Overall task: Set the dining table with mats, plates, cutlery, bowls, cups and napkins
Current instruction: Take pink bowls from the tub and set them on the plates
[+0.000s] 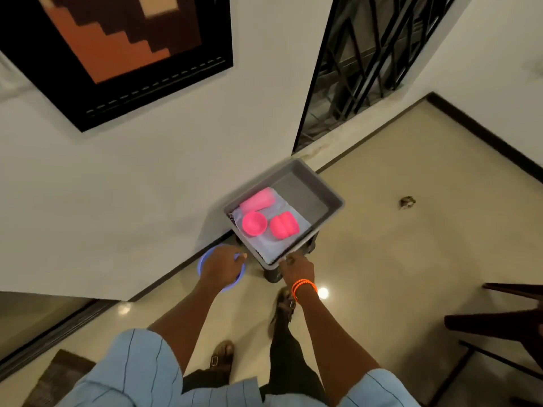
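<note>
A grey plastic tub sits on a dark stand by the wall. Inside it lie a pink bowl, a pink stack of cups on its side and another pink stacked piece, all on white cloth. My left hand grips a blue-purple bowl by its rim, just left of the tub. My right hand, with orange bangles at the wrist, holds the tub's near corner.
A white wall with a framed picture stands to the left, a barred door beyond. A dark wooden chair is at the right. My sandalled feet stand on glossy beige floor; a brown mat lies lower left.
</note>
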